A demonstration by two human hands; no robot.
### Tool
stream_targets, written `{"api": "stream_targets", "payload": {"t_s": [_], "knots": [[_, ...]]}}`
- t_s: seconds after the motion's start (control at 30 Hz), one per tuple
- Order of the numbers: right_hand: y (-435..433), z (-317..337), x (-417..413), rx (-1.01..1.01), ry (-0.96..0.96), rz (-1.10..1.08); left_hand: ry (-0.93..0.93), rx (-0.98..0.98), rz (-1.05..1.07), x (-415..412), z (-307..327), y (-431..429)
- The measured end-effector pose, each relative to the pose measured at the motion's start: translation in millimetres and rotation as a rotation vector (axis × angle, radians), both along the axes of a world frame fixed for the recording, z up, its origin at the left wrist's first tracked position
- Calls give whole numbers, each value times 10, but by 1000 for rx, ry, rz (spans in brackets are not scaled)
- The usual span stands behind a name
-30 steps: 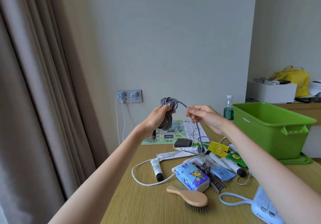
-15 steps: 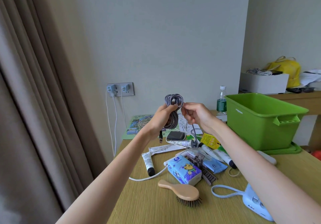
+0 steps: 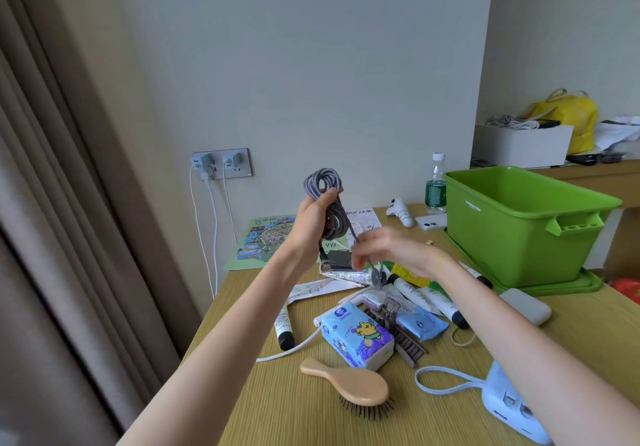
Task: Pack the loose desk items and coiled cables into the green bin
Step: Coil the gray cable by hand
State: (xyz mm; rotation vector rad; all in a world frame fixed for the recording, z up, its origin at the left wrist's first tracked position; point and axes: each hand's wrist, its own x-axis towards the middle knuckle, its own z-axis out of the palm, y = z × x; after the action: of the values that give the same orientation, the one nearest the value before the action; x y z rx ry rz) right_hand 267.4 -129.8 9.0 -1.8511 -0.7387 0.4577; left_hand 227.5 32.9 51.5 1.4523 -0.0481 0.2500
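Our left hand (image 3: 313,218) clasped the coiled grey braided cable (image 3: 322,182); our right hand (image 3: 391,250) (blurred, grip unclear) hung above white squeeze tubes (image 3: 426,298) cluttering the wooden worktop (image 3: 277,411).

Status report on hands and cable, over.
Gripping coiled cable in left hand; right hand, blurred, pinches its tail. To the right, bin, way unblocked.

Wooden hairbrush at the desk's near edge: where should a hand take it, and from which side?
Grip the oval wooden hairbrush by its narrow bare handle, which points left. Come from above and the left: the head lies tilted with its dark bristles facing the near edge, probably awkward to hold.
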Motion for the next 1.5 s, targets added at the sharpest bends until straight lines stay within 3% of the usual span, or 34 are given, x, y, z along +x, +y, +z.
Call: {"api": "stream_targets", "payload": {"t_s": [0.07,0.3,0.43,0.53,0.63,0.87,1.07,1.33,1.5], "knots": [[-57,-126,67,-178,-122,-140,49,-84,17,55,-36,28],[-265,-569,303,-477,-445,-419,118,-324,-8,168,-215,30],[-291,-700,355,-478,-448,-540,102,-393,-99,194,-279,5],[-286,-719,415,-478,-451,-580,153,-304,-55,197,-306,-19],[-297,-667,463,-392,-421,-645,194,-160,24,179,-318,-26],[-368,-62,468,14,-486,-708,147,-68,48,178,-192,33],[-397,655,224,259,-468,-527,6,-55,102,177,84,79],[-358,1307,-152,299,-347,-288,-152,129,121,-16,487,98],[-263,1509,-380,260,-425,-204,-259,360,27,-194,661,37]]}}
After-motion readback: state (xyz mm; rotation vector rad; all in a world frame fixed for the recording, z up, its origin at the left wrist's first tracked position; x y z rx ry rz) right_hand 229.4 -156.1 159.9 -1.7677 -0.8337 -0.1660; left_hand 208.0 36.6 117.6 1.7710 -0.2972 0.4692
